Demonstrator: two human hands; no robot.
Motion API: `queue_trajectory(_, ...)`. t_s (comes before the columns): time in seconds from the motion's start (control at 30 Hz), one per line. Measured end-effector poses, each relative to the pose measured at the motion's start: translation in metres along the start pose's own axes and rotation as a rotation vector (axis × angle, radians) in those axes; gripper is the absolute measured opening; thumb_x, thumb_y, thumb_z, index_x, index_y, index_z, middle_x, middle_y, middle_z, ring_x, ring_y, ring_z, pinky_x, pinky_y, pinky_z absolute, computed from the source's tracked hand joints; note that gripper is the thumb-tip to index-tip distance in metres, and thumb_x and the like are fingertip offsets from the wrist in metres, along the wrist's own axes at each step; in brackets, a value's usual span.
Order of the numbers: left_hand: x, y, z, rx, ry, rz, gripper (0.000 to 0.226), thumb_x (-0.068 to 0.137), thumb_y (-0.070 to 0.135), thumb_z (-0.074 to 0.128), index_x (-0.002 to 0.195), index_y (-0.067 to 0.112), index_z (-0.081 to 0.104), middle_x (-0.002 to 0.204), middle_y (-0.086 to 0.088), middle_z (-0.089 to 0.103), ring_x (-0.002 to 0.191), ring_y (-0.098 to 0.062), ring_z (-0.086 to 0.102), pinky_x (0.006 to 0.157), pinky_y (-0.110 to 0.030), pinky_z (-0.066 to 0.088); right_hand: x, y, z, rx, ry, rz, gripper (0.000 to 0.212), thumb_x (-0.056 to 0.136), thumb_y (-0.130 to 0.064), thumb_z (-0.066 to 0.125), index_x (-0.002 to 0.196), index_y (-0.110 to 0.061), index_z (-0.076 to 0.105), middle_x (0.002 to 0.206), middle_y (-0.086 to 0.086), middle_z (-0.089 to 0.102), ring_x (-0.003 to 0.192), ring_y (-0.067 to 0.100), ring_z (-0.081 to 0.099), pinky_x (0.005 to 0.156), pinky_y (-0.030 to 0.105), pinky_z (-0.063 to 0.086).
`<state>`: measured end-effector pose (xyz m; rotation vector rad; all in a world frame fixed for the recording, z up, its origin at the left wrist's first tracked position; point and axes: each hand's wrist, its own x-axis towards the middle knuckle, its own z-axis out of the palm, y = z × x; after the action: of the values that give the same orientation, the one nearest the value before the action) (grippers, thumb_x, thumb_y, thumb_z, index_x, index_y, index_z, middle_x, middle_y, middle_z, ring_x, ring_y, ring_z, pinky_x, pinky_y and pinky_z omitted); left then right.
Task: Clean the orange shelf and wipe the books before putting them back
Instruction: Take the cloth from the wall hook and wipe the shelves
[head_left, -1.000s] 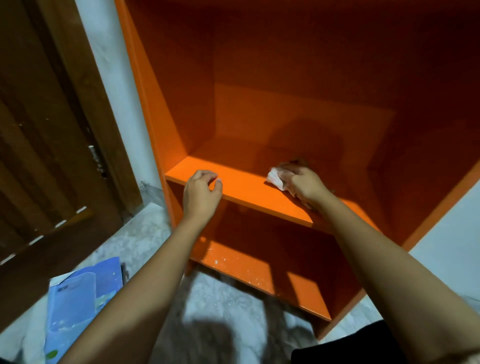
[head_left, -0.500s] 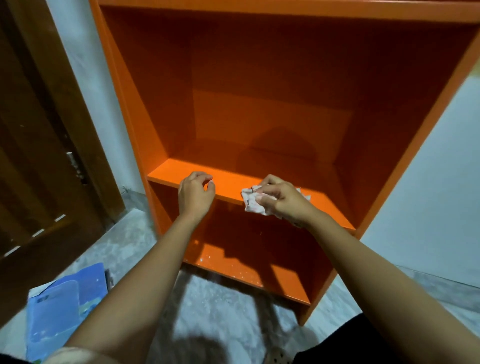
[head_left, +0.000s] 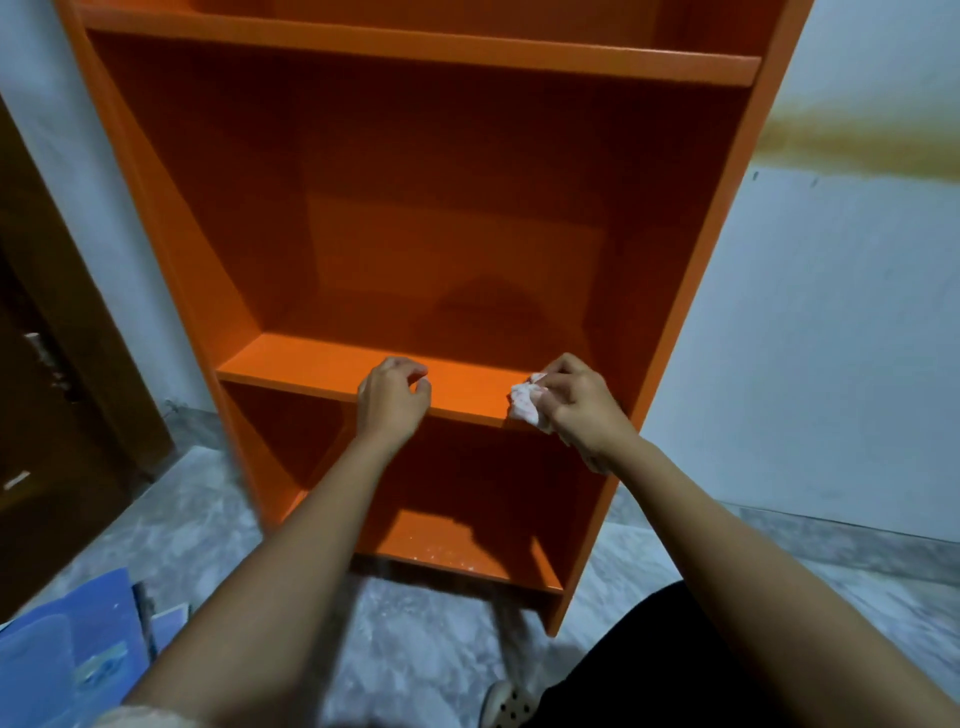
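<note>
The shelf (head_left: 415, 208) is a tall bright orange bookcase that fills the centre and top of the frame. It stands on a grey marbled floor (head_left: 415, 649) against a pale wall (head_left: 831, 338). Its compartments hold nothing; the middle board (head_left: 311, 364) crosses the centre of the frame, and the bottom board below it is flecked with white specks. The books (head_left: 67, 660), blue-covered, lie on the floor at the lower left, well apart from the shelf. The left hand (head_left: 392, 397) rests on the front edge of the middle board near its middle, fingers curled with a small gap to the thumb; whether it clasps the edge cannot be told. The right hand (head_left: 576, 410) is closed tight round a crumpled white cloth (head_left: 527, 408) with faint pink dots and holds it against the front edge of the same board, near the right side wall. A brown door (head_left: 47, 389) stands at the left edge.
</note>
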<state>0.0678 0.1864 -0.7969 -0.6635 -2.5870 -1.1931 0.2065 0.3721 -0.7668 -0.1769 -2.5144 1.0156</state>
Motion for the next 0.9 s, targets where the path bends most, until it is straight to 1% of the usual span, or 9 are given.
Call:
queue_trajectory(0.07,0.000,0.005,0.005,0.005,-0.021,0.013,0.023,0.090,0.016,0.057,0.109,0.009,0.068,0.119,-0.008,0.060,0.110,-0.027,0.056,0.100,-0.036,0.040,0.009,0.000,0.000,0.049,0.141,0.019,0.021,0.095,-0.015,0.050,0.087,-0.001,0.065,0.105,0.000,0.048,0.076,0.014,0.052,0.054,0.019,0.041)
queue_trajectory(0.17,0.002,0.007,0.010,0.014,-0.039,0.033,0.024,0.091,0.017,0.055,0.110,0.011,0.068,0.121,-0.006,0.059,0.112,-0.026,0.055,0.101,-0.038,0.039,0.026,0.001,-0.001,0.139,0.258,0.095,0.024,0.097,-0.013,0.047,0.108,0.001,0.063,0.120,0.010,0.051,0.098,0.015,0.059,0.073,0.029,0.051)
queue_trajectory(0.23,0.003,0.005,0.010,0.014,-0.051,0.044,0.023,0.092,0.019,0.055,0.110,0.013,0.067,0.120,-0.004,0.059,0.112,-0.024,0.055,0.102,-0.040,0.038,0.032,0.004,0.000,0.264,0.215,0.197,0.029,0.100,-0.011,0.039,0.119,0.003,0.057,0.119,0.016,0.059,0.079,-0.005,0.063,0.062,0.011,0.048)
queue_trajectory(0.3,0.004,0.002,0.010,0.024,-0.051,0.060,0.023,0.092,0.021,0.054,0.111,0.015,0.067,0.121,-0.002,0.059,0.114,-0.022,0.054,0.103,-0.040,0.037,0.034,0.012,0.004,0.242,0.175,0.263,0.030,0.101,-0.010,0.036,0.120,0.004,0.055,0.093,0.006,0.064,0.055,-0.009,0.054,0.048,0.004,0.036)
queue_trajectory(0.4,0.004,0.000,0.009,0.042,-0.048,0.083,0.024,0.093,0.022,0.052,0.112,0.016,0.066,0.121,-0.001,0.059,0.116,-0.021,0.052,0.103,-0.038,0.033,0.031,0.017,0.006,0.156,0.187,0.280,0.031,0.100,-0.017,0.039,0.119,-0.002,0.059,0.099,0.008,0.065,0.069,-0.002,0.049,0.056,0.010,0.032)
queue_trajectory(0.47,0.002,0.001,0.009,0.058,-0.047,0.091,0.025,0.094,0.023,0.052,0.113,0.016,0.066,0.122,-0.001,0.058,0.117,-0.021,0.051,0.101,-0.037,0.030,0.026,0.016,0.006,0.111,0.186,0.251,0.031,0.100,-0.019,0.039,0.117,-0.004,0.061,0.110,0.010,0.064,0.086,0.009,0.058,0.064,0.013,0.036)
queue_trajectory(0.57,-0.001,0.003,0.008,0.065,-0.051,0.089,0.025,0.094,0.022,0.051,0.114,0.016,0.065,0.125,-0.001,0.057,0.119,-0.021,0.050,0.101,-0.036,0.028,0.016,0.013,0.007,-0.021,0.234,0.209,0.031,0.098,-0.019,0.042,0.118,-0.004,0.061,0.123,0.013,0.057,0.110,0.024,0.054,0.084,0.025,0.041)
queue_trajectory(0.73,-0.009,0.001,0.001,0.062,-0.069,0.100,0.026,0.095,0.023,0.051,0.116,0.016,0.065,0.129,-0.003,0.057,0.123,-0.021,0.048,0.103,-0.036,0.028,-0.005,0.009,0.013,-0.181,0.204,0.135,0.035,0.097,-0.025,0.040,0.120,-0.012,0.063,0.126,0.007,0.051,0.117,0.020,0.048,0.091,0.024,0.034)
queue_trajectory(0.9,-0.016,0.002,-0.006,0.076,-0.090,0.077,0.027,0.095,0.025,0.050,0.118,0.019,0.063,0.133,-0.001,0.054,0.127,-0.020,0.045,0.105,-0.036,0.026,-0.017,0.000,0.010,-0.311,-0.019,0.108,0.054,0.089,-0.037,0.023,0.134,-0.023,0.050,0.148,0.003,0.036,0.134,0.020,0.033,0.110,0.038,0.027)
